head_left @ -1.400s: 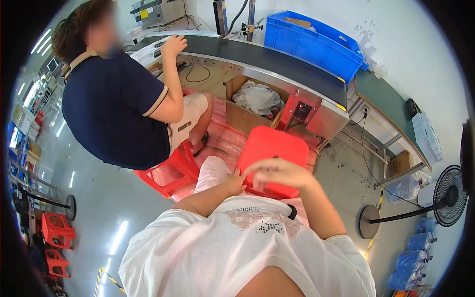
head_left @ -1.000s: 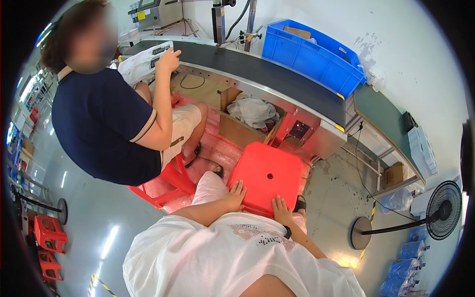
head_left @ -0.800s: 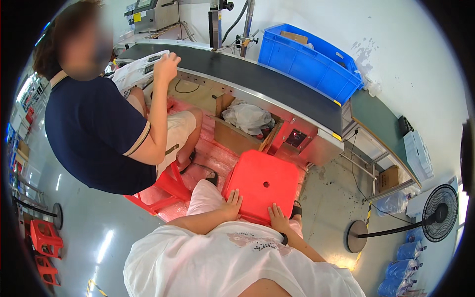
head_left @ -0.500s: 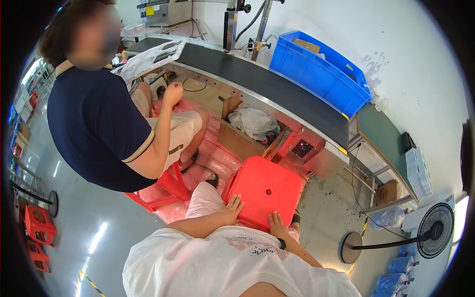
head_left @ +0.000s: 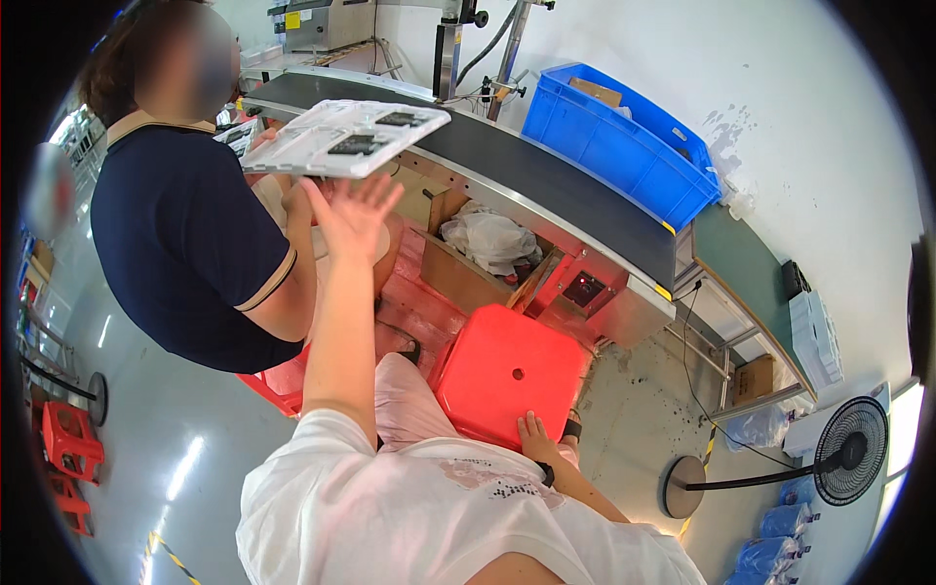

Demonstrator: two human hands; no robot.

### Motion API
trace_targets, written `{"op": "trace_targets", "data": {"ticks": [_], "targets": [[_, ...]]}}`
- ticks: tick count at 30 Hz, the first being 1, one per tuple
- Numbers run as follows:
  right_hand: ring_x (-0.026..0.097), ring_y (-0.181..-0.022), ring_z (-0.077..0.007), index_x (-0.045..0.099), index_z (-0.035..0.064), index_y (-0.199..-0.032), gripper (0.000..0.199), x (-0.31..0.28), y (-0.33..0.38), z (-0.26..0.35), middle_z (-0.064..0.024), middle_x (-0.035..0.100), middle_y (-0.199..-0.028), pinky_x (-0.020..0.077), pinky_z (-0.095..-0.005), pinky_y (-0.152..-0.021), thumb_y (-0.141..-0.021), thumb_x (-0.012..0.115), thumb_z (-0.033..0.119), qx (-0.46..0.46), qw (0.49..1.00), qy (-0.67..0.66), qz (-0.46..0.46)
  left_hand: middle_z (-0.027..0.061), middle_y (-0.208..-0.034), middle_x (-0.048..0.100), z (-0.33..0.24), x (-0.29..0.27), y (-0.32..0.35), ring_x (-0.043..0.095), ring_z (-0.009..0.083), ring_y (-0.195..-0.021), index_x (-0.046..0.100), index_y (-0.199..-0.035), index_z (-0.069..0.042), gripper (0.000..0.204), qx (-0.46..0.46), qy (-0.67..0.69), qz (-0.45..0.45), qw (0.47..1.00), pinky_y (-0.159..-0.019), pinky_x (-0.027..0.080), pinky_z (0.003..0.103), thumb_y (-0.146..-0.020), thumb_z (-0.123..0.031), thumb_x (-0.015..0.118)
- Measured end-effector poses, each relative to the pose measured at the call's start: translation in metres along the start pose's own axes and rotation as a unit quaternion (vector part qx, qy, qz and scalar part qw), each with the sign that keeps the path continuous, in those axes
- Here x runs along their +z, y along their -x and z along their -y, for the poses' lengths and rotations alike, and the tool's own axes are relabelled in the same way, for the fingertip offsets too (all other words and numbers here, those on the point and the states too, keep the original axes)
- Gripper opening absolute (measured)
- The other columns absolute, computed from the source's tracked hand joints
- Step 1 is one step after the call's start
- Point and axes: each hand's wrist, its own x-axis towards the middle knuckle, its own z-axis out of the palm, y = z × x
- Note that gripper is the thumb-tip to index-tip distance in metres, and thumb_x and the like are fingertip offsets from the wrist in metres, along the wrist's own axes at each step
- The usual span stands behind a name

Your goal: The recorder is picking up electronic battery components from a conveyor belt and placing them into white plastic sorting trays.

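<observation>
My left hand (head_left: 353, 222) reaches up and forward with its fingers spread and nothing in it. Just beyond the fingertips is a white plastic tray (head_left: 327, 122) with dark flat pieces in some compartments; whether I touch its edge I cannot tell. A co-worker in a dark shirt (head_left: 190, 229) sits at the left, one hand (head_left: 263, 136) at the tray's far left side. On the near edge of a red plastic stool (head_left: 487, 375) my right hand (head_left: 536, 439) lies flat, fingers stretched out. The stool stands in front of my lap.
A dark conveyor belt (head_left: 546, 180) runs across beyond the stool. Behind it stands a blue crate (head_left: 614, 146); below is an open cardboard box (head_left: 458, 283) with white plastic bags (head_left: 487, 239). At the right are a green-topped table (head_left: 746, 283) and a standing fan (head_left: 853, 448).
My left hand has left the stool and reached up toward the tray. The white tray has swung right, toward me, and now lies flatter. My right hand stays on the stool.
</observation>
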Motion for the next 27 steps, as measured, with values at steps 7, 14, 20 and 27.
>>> {"op": "trace_targets", "data": {"ticks": [7,14,20,27], "targets": [[0.015,-0.135,-0.0332,0.017,0.0147,-0.141,0.062,0.011,-0.01,-0.011,-0.0125,0.002,-0.149,0.0342,-0.0596,-0.094,-0.086,0.042,0.029,-0.014,1.0,-0.003,-0.014,0.0125,-0.118,0.052,-0.001,-0.022,-0.029,0.053,0.0276,-0.107,0.04,-0.124,-0.003,0.044,-0.026,-0.153,-0.04,0.987,-0.09,0.047,0.044,-0.083,-0.006,0.056],[0.039,-0.122,-0.0288,0.032,0.007,-0.135,0.072,-0.085,0.02,-0.001,-0.0143,0.036,-0.136,0.0395,-0.0413,-0.095,-0.081,0.057,0.048,-0.011,0.901,-0.433,-0.004,0.0108,-0.112,0.057,0.027,-0.008,0.089,0.056,0.0226,-0.102,0.045,-0.12,0.001,0.041,-0.179,-0.161,0.064,0.968,-0.088,0.047,0.037,-0.081,-0.002,0.057],[0.051,-0.11,-0.0274,0.042,0.0066,-0.128,0.059,-0.206,0.082,-0.007,-0.0119,0.049,-0.126,0.0439,-0.044,-0.09,-0.09,0.035,0.052,-0.261,0.352,-0.883,-0.168,0.0152,-0.115,0.054,0.037,0.039,0.145,0.056,0.0257,-0.104,0.038,-0.127,0.004,0.057,-0.412,-0.129,0.194,0.881,-0.088,0.046,0.037,-0.074,-0.002,0.057],[0.061,-0.094,-0.0269,0.049,-0.001,-0.12,0.049,-0.213,0.209,-0.001,-0.0156,0.058,-0.112,0.0494,-0.0362,-0.083,-0.09,0.046,0.038,-0.126,0.341,-0.898,-0.249,0.0184,-0.114,0.055,0.085,0.016,0.158,0.057,0.028,-0.101,0.038,-0.126,0.005,0.059,-0.613,-0.066,0.229,0.753,-0.086,0.047,0.038,-0.072,-0.008,0.058]]}}
